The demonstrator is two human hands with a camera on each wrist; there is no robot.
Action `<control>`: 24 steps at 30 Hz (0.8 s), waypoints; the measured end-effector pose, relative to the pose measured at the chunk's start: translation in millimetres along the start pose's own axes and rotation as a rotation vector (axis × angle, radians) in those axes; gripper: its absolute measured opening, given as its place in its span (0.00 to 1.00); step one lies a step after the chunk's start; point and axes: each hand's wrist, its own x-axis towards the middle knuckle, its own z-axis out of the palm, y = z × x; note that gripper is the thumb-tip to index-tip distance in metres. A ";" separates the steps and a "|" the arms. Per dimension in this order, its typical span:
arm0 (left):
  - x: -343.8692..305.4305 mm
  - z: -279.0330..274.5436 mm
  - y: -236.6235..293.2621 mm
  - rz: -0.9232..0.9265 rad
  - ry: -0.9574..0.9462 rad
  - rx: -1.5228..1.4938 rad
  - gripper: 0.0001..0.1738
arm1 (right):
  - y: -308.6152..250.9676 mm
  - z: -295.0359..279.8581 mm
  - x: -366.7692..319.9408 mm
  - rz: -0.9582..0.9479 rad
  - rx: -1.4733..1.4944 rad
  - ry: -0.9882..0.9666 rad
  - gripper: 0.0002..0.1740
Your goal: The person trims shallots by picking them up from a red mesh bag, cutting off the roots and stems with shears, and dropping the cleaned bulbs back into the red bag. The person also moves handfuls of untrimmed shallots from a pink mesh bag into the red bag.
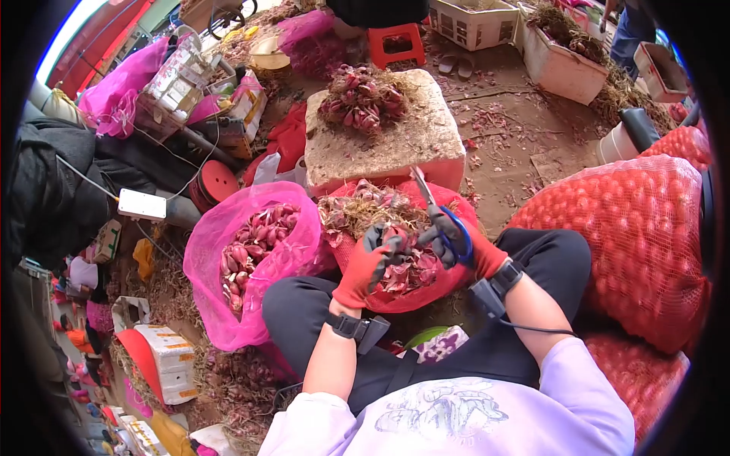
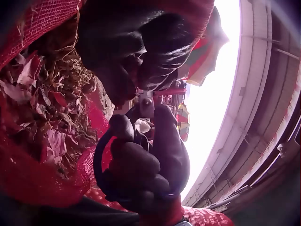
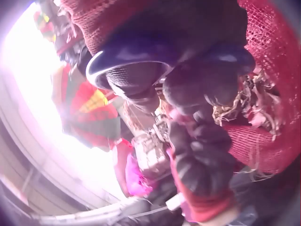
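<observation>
Both hands wear red gloves with dark grey palms and fingers. My right hand point(image 1: 450, 237) grips a pair of scissors point(image 1: 427, 191) by its blue handles, blades pointing up and away. In the left wrist view, its fingers pass through a blue handle loop point(image 2: 98, 165). Beside it, my left hand point(image 1: 370, 262) holds a reddish shallot point(image 1: 393, 234), mostly hidden by the fingers. Both hands are over a red mesh bag point(image 1: 384, 304) holding dry stems point(image 1: 357, 209) and papery skins point(image 1: 407, 275). To the left, a pink mesh bag point(image 1: 199, 262) contains loose shallots point(image 1: 262, 235).
A foam block point(image 1: 430, 121) stands ahead, bearing a bunch of shallots point(image 1: 363, 102) with dry roots. Full red mesh sacks point(image 1: 616, 235) crowd the right side. A red stool point(image 1: 397, 47) and white crates point(image 1: 559, 64) stand farther off. A white box point(image 1: 143, 204) with cables hangs at left.
</observation>
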 end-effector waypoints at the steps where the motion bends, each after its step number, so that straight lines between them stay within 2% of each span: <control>1: -2.8 3.7 5.6 -0.026 0.034 -0.049 0.21 | 3.7 -8.9 10.0 -0.007 -0.096 0.021 0.19; 2: -5.6 7.6 10.3 -0.053 0.068 -0.099 0.20 | 2.7 -10.1 12.7 -0.012 -0.193 0.041 0.17; 5: -0.7 2.1 -3.6 0.019 0.077 0.047 0.20 | 13.8 0.2 8.8 -0.355 -0.245 0.031 0.15; 7: 6.7 -18.0 -38.4 0.093 0.001 0.125 0.20 | 5.6 15.5 -1.9 -0.393 -0.240 -0.063 0.13; 8: 4.8 -19.2 -41.2 0.078 -0.016 0.240 0.19 | -2.1 18.5 -8.3 -0.419 -0.251 -0.089 0.13; 9: -4.6 -1.5 -15.9 0.176 -0.030 0.425 0.17 | 3.1 11.5 -4.2 -0.383 -0.295 -0.065 0.12; 10: -12.8 16.9 7.8 0.012 -0.012 0.283 0.18 | 11.0 1.5 2.2 -0.351 -0.340 -0.032 0.11; 11: -13.6 20.7 15.6 -0.012 -0.006 0.317 0.18 | 12.6 0.1 2.2 -0.334 -0.223 -0.060 0.11; 13: -7.4 29.7 14.8 -0.079 0.052 0.039 0.15 | 9.0 2.0 -0.3 -0.330 -0.067 -0.104 0.09; 14: -5.5 26.1 8.7 -0.016 0.038 0.056 0.15 | 9.2 5.0 -1.7 -0.331 -0.022 -0.126 0.09; 16: 0.5 12.7 -4.2 -0.009 0.007 -0.039 0.16 | 14.5 6.3 1.2 -0.310 0.074 -0.144 0.10; 19: -3.8 22.8 -7.4 0.079 0.052 -0.015 0.18 | 23.4 12.5 3.9 -0.329 0.062 -0.025 0.10; 22: -2.2 29.2 -30.2 0.149 0.168 -0.060 0.16 | 33.4 17.3 7.4 -0.366 0.011 0.099 0.12; 24: -4.1 35.3 -27.7 0.084 0.147 -0.015 0.12 | 36.7 16.5 12.1 -0.449 -0.083 0.136 0.12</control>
